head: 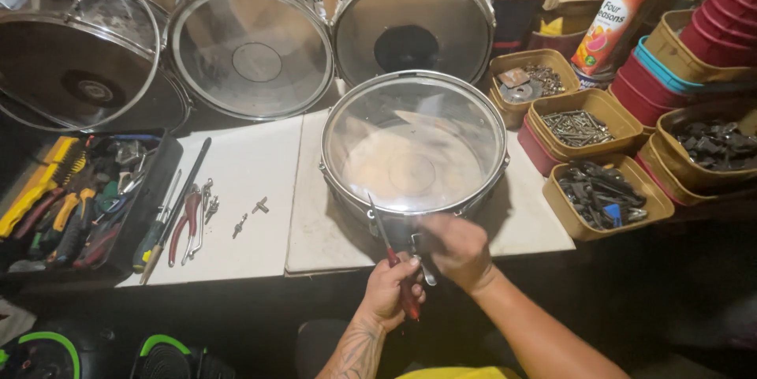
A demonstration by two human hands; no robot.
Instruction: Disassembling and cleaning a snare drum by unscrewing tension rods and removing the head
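While bent over the near rim of the snare drum (413, 142), both hands working at one spot, near centre. Left hand (392, 291) fisted around a red-handled screwdriver (392, 257), shaft angled up and left, tip reaching onto the clear drumhead near the hoop. Left forearm tattooed, coming up from near edge, wrist cocked slightly right. Right hand (456, 249) curled, knuckles up, blurred; pressed against the drum's near side with a small metal tool (424, 267) poking out below the fingers, apparently pinched but grip detail unclear. Right forearm entering from near right, angled up-left. Hands just beside each other, almost touching.

Drum flat on a white board (244, 190), near rim over the board's near edge. Left of drum on same board: pliers with red grips (184, 225), a long dark rod (177, 205), a few loose lugs and screws (251, 215). Far left: open toolbox (75, 201) crammed with hand tools. Far side: three more drums on edge, leaning (252, 36). Right: tan trays of screws and dark hardware (603, 194), stacked red tubs (721, 20), juice carton (619, 12) upright behind them.
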